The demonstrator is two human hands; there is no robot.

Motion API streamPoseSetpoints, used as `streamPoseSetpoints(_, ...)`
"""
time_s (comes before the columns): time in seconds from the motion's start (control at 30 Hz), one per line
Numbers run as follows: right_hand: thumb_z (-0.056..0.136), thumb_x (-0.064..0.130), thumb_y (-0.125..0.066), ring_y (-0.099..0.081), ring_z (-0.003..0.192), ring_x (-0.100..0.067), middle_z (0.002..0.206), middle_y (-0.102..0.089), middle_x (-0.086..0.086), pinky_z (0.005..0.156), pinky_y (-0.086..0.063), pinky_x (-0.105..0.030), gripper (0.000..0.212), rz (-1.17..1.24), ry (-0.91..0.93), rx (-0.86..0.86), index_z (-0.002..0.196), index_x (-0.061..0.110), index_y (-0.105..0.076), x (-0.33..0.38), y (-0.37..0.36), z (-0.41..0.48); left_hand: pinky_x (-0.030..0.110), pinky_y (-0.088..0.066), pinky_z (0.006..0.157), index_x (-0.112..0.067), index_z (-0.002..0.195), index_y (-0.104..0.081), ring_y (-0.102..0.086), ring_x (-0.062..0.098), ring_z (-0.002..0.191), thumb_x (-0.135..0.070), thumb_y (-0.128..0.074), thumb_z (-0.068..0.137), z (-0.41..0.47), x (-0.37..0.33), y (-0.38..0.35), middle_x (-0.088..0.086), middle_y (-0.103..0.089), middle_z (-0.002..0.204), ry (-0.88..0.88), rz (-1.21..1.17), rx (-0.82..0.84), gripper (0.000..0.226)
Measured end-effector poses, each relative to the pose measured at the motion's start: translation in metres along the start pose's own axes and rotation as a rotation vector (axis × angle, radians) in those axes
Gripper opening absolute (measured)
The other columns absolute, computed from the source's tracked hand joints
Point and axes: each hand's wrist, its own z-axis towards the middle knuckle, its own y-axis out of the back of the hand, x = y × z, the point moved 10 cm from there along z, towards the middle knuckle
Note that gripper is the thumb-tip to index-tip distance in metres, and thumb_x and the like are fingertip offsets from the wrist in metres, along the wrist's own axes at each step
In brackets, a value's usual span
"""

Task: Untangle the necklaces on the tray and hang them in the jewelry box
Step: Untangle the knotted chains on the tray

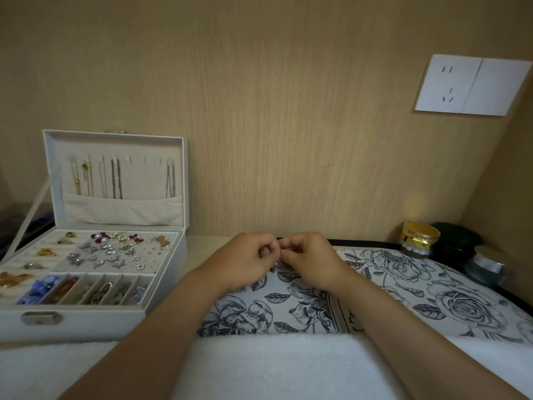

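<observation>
The left hand (245, 261) and right hand (310, 259) meet fingertip to fingertip with fingers curled in, both pinching a small glinting bit of necklace (277, 264) between them. How much chain hangs there, and which way it runs, is too small to tell. Directly beneath the pinch lies the floral tray (432, 298), stretching away to its right. The jewelry box (86, 316) stands well to the left of the grip, on the left hand's side, its lid (144, 180) upright and higher than the pinch. In the lid are hung chains (115, 180), with free hooks (143, 160) between them. Hanging would likely mean carrying leftward and up, and the left hand is the nearer one.
</observation>
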Motion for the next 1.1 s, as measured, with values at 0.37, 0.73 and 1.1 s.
streamPoseSetpoints(0.37, 0.081, 0.028, -0.075, -0.058, 0.092, -0.004, 0.106, -0.057, 0.011, 0.084, -0.049, -0.027, 0.033, -0.357, 0.045, -0.026, 0.112, 0.031, -0.063, 0.006, 0.007, -0.006, 0.020, -0.044, 0.061, -0.027, 0.088, -0.063, -0.053, 0.002, 0.062, -0.024, -0.057, 0.097, 0.000, 0.013, 0.025, -0.008, -0.062, 0.076, 0.047, 0.048, -0.221, 0.012)
streamPoseSetpoints(0.73, 0.078, 0.042, -0.075, -0.056, 0.070, 0.000, 0.077, -0.062, 0.014, 0.064, -0.042, -0.023, 0.017, -0.508, -0.020, 0.299, 0.088, 0.030, -0.068, 0.009, -0.012, -0.015, 0.028, -0.043, 0.064, -0.028, 0.082, -0.058, -0.058, 0.010, 0.072, -0.034, -0.047, 0.093, -0.005, 0.023, 0.023, -0.010, -0.061, 0.074, 0.181, 0.360, -0.105, 0.017)
streamPoseSetpoints(1.1, 0.080, 0.047, -0.065, -0.056, 0.071, -0.014, 0.071, -0.062, 0.006, 0.059, -0.039, -0.026, 0.030, -0.865, -0.280, 0.292, 0.072, 0.017, -0.068, -0.027, 0.041, -0.019, 0.028, -0.042, 0.067, -0.019, 0.083, -0.066, -0.056, 0.013, 0.082, -0.033, -0.049, 0.089, -0.011, 0.033, 0.004, -0.007, -0.059, 0.081, 0.347, 0.678, 0.353, 0.023)
